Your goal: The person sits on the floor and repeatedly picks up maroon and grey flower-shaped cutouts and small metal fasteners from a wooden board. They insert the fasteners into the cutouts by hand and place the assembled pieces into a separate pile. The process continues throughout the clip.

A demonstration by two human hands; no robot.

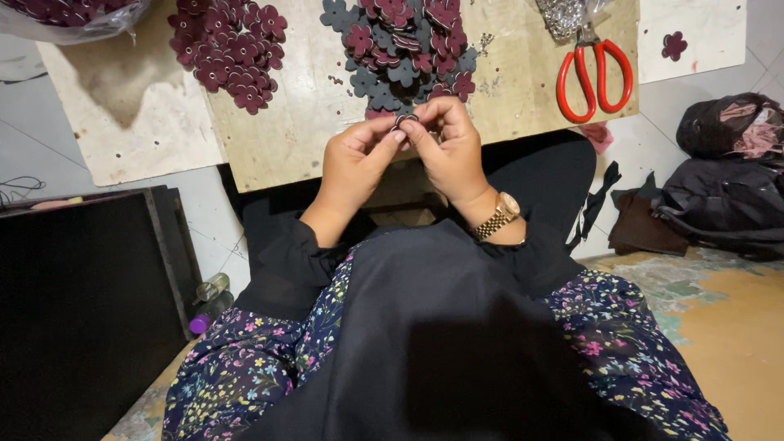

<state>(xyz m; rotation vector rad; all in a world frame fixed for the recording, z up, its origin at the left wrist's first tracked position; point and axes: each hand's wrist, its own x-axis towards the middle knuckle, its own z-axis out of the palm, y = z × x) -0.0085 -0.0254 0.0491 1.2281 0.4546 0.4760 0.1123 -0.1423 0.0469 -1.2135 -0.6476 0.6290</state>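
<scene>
My left hand and my right hand meet over the near edge of a low wooden board. Between their fingertips they pinch one small maroon and grey flower piece. Just beyond the hands lies a heap of maroon and dark grey flower-shaped cutouts. A second heap of maroon flowers lies to the left on the board. A gold watch is on my right wrist.
Red-handled scissors lie at the board's right end by a bag of small silver parts. A lone maroon flower sits on a white slab. Dark bags lie on the floor at right, a black panel at left.
</scene>
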